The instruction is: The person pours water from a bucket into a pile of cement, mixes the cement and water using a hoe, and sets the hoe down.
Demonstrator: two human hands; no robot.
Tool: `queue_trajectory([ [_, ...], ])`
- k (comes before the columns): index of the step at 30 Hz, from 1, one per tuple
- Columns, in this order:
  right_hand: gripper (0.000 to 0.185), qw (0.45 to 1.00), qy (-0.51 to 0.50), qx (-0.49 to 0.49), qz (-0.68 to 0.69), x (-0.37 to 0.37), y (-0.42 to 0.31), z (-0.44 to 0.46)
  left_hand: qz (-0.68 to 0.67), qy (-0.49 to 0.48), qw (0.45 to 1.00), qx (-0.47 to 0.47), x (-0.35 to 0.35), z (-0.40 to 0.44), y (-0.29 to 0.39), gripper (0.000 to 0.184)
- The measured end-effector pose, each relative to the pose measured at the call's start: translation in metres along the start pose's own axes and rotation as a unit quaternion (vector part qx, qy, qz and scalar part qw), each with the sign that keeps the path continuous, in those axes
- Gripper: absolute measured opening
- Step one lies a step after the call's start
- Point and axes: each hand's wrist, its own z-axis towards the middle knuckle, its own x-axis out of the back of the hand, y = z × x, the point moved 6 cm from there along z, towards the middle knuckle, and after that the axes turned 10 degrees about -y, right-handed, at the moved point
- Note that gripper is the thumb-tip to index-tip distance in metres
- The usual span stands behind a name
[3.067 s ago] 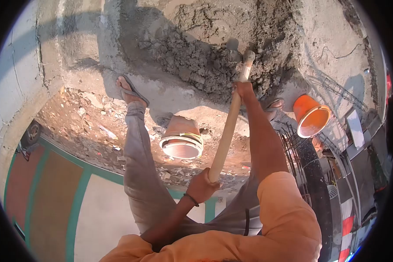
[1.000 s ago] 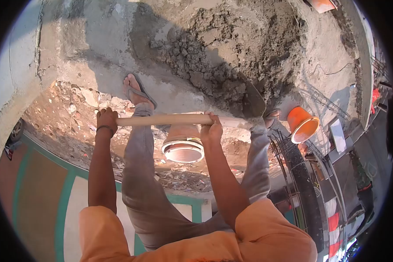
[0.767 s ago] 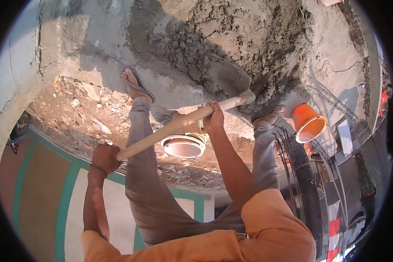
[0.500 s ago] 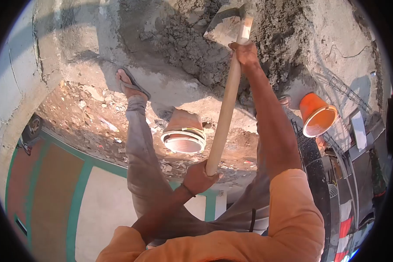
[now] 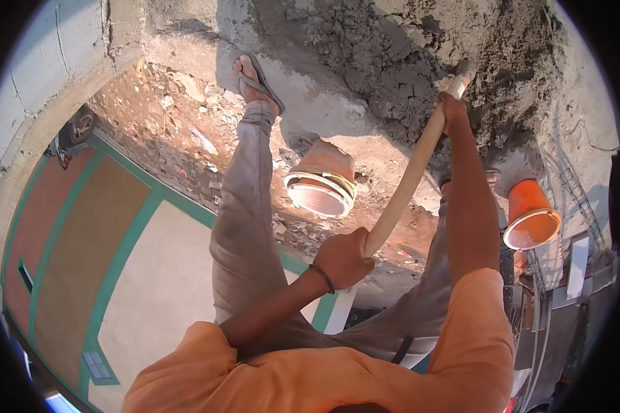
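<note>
A hoe with a pale wooden handle [image 5: 408,180] slants up and right from my body toward a heap of wet grey mortar [image 5: 372,55]. My left hand [image 5: 344,258], with a dark band at the wrist, is closed round the near end of the handle. Farther up, close to the head, my right hand [image 5: 451,112] grips the same handle. The hoe's blade is hidden, and only its socket [image 5: 467,69] shows at the mortar.
Between my legs lie stacked buckets [image 5: 320,196], tilted on rubble-strewn ground [image 5: 179,131]. An orange bucket [image 5: 532,217] is at the right, near a wire-mesh strip [image 5: 577,189]. My sandaled foot [image 5: 258,82] stands on the concrete edge. A wall with green bands [image 5: 127,234] is at lower left.
Both hands and the hoe have shifted right in view, with the right hand lower. The blade, visible before above the mortar, is now out of sight. The whole view has turned slightly.
</note>
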Motion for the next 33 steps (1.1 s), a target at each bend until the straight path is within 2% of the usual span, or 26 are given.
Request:
queue_trajectory([
  [1, 0.030, 1.000, 0.000, -0.005, 0.017, 0.006, 0.007, -0.010, 0.027, -0.005, 1.000, -0.007, 0.008, -0.016, 0.006, 0.039],
  [3, 0.025, 0.991, 0.004, -0.025, 0.133, 0.017, 0.035, -0.027, 0.090, -0.020, 0.995, -0.028, 0.038, -0.044, 0.007, 0.037],
  [5, 0.018, 0.966, 0.054, -0.014, 0.252, 0.010, 0.058, -0.059, 0.157, -0.018, 0.985, -0.070, 0.087, -0.065, -0.020, 0.034],
  [6, 0.016, 0.954, 0.046, 0.024, 0.296, 0.003, 0.070, -0.064, 0.191, -0.008, 0.977, -0.096, 0.123, -0.068, -0.039, 0.033],
  [7, 0.014, 0.938, 0.034, 0.062, 0.339, -0.007, 0.081, -0.064, 0.250, 0.016, 0.962, -0.106, 0.161, -0.052, -0.061, 0.025],
  [9, 0.017, 0.906, 0.073, 0.086, 0.408, -0.047, 0.094, -0.069, 0.366, 0.069, 0.921, -0.118, 0.238, -0.021, -0.103, 0.012],
  [11, 0.021, 0.888, 0.052, 0.112, 0.444, -0.094, 0.097, -0.070, 0.438, 0.232, 0.856, -0.146, 0.310, 0.036, -0.152, 0.014],
  [13, 0.022, 0.868, 0.049, 0.144, 0.473, -0.134, 0.099, -0.084, 0.473, 0.278, 0.830, -0.099, 0.367, 0.093, -0.197, 0.019],
  [14, 0.021, 0.864, 0.060, 0.156, 0.475, -0.155, 0.098, -0.100, 0.463, 0.255, 0.847, -0.062, 0.390, 0.107, -0.211, 0.019],
  [15, 0.020, 0.862, 0.076, 0.162, 0.475, -0.172, 0.099, -0.125, 0.461, 0.272, 0.844, -0.037, 0.404, 0.116, -0.228, 0.015],
  [17, 0.016, 0.857, 0.042, 0.182, 0.480, -0.204, 0.102, -0.165, 0.470, 0.250, 0.846, 0.016, 0.415, 0.092, -0.234, 0.015],
  [18, 0.011, 0.864, 0.067, 0.154, 0.475, -0.216, 0.100, -0.185, 0.459, 0.278, 0.844, -0.002, 0.413, 0.067, -0.237, 0.012],
  [20, 0.010, 0.857, -0.003, 0.145, 0.495, -0.216, 0.107, -0.184, 0.438, 0.266, 0.859, -0.001, 0.399, 0.017, -0.254, 0.007],
  [21, 0.009, 0.850, -0.038, 0.141, 0.506, -0.216, 0.109, -0.181, 0.422, 0.216, 0.880, -0.007, 0.380, -0.009, -0.250, 0.008],
  [22, 0.009, 0.851, -0.017, 0.112, 0.513, -0.212, 0.101, -0.169, 0.405, 0.165, 0.899, -0.013, 0.363, -0.037, -0.239, 0.009],
  [23, 0.009, 0.856, -0.052, 0.104, 0.504, -0.198, 0.098, -0.135, 0.408, 0.066, 0.911, 0.002, 0.338, -0.052, -0.214, 0.012],
  [24, 0.010, 0.858, -0.087, 0.096, 0.497, -0.173, 0.095, -0.088, 0.345, 0.073, 0.934, -0.054, 0.307, -0.062, -0.179, 0.020],
  [25, 0.012, 0.878, -0.067, 0.054, 0.470, -0.145, 0.086, -0.037, 0.306, 0.040, 0.950, -0.052, 0.267, -0.058, -0.142, 0.023],
  [27, 0.012, 0.946, -0.011, -0.017, 0.322, -0.103, 0.022, 0.005, 0.204, 0.017, 0.977, -0.057, 0.203, -0.040, -0.080, 0.028],
  [28, 0.010, 0.979, 0.014, -0.017, 0.203, -0.097, -0.024, -0.013, 0.146, 0.018, 0.987, -0.058, 0.180, -0.031, -0.058, 0.031],
  [29, 0.008, 0.986, 0.046, 0.032, 0.158, -0.077, -0.049, 0.016, 0.090, 0.022, 0.994, -0.064, 0.159, -0.022, -0.041, 0.034],
  [30, 0.015, 0.992, 0.060, 0.091, 0.057, -0.084, -0.091, -0.008, 0.039, 0.028, 0.996, -0.073, 0.137, -0.016, -0.030, 0.037],
  [31, 0.027, 0.993, 0.063, 0.100, -0.012, -0.087, -0.122, -0.020, -0.002, 0.041, 0.996, -0.084, 0.119, -0.008, -0.021, 0.040],
  [32, 0.030, 0.987, 0.041, 0.149, -0.051, -0.090, -0.151, -0.040, -0.047, 0.066, 0.992, -0.097, 0.102, 0.000, -0.018, 0.041],
  [33, 0.020, 0.981, 0.053, 0.165, -0.090, -0.094, -0.176, -0.059, -0.065, 0.088, 0.988, -0.111, 0.097, 0.013, -0.014, 0.040],
])
